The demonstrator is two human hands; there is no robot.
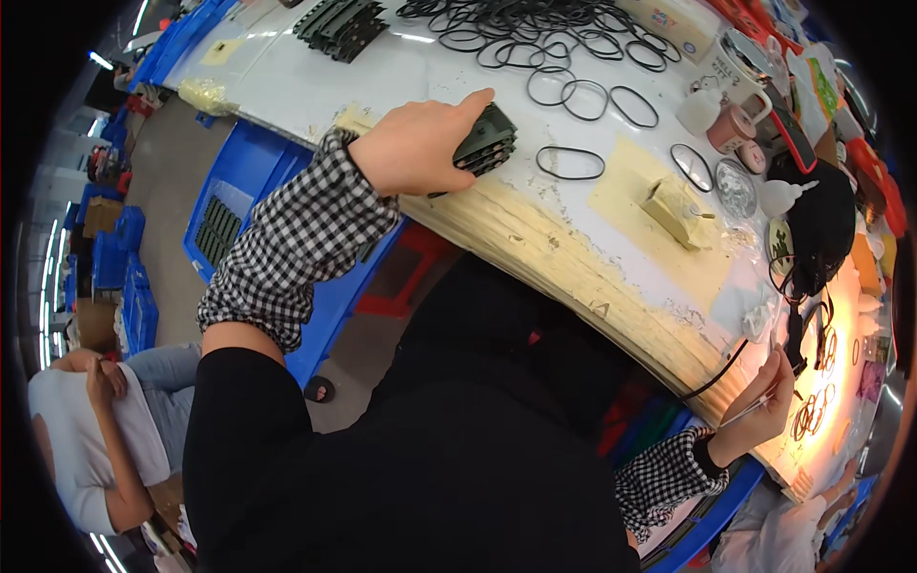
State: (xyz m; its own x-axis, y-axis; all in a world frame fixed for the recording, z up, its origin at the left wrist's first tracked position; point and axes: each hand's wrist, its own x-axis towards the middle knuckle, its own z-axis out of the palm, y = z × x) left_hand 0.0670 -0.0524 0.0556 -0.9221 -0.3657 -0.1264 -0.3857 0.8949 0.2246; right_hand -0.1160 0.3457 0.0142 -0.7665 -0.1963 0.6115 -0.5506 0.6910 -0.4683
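Observation:
My left hand (415,148) is wrapped over a small stack of dark green flat parts (489,141) near the table's front edge, thumb and fingers on opposite sides of it. Far to the right, my right hand (759,411) is closed on a thin, pale, rod-like tool (746,411) whose exact kind I cannot make out. A single black rubber ring (570,162) lies just right of the left hand's stack. Beyond it, a big pile of black rings (535,24) spreads over the white tabletop. Another stack of dark green parts (340,29) sits at the far left.
A small yellowish block (680,212) with a peg stands on the table. Right of it are a mug (735,126), a squeeze bottle (783,196), a clear round dish (735,188) and a black bag (826,229). Blue bins (234,205) stand below the left edge; other people sit nearby.

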